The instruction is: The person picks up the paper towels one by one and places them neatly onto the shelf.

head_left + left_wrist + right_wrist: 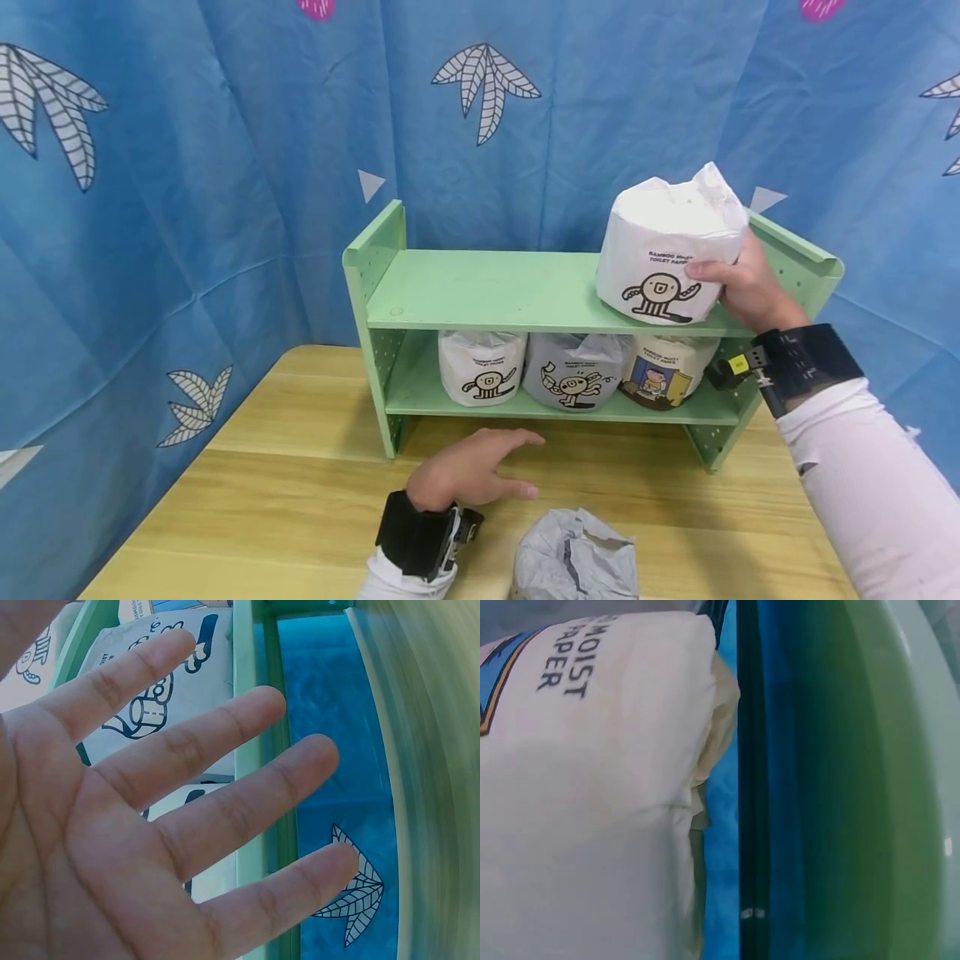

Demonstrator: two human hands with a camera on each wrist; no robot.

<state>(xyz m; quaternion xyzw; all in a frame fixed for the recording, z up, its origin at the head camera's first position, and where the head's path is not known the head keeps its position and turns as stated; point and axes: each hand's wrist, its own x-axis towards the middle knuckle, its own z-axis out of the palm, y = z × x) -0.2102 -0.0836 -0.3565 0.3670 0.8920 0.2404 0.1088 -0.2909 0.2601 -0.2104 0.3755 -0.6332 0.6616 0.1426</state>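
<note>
My right hand [750, 287] grips a white-wrapped toilet paper roll [645, 233] from its right side, thumb across the printed front. That roll is upright at the right part of the green rack's [480, 287] top shelf, its base overlapping the shelf's front edge in the head view. The right wrist view misses this hand and shows a cream-wrapped roll [622, 772] up close. Held low in front of the rack, my left hand [480, 471] has its fingers spread and nothing in them. A grey-wrapped roll [573, 558] stands on the table just right of it, cut off by the frame.
On the lower shelf stand a white roll [482, 367], a grey roll [576, 371] and the cream one, side by side. The rack has raised end panels [378, 250]. Blue patterned cloth [300, 167] hangs behind the wooden table [300, 467].
</note>
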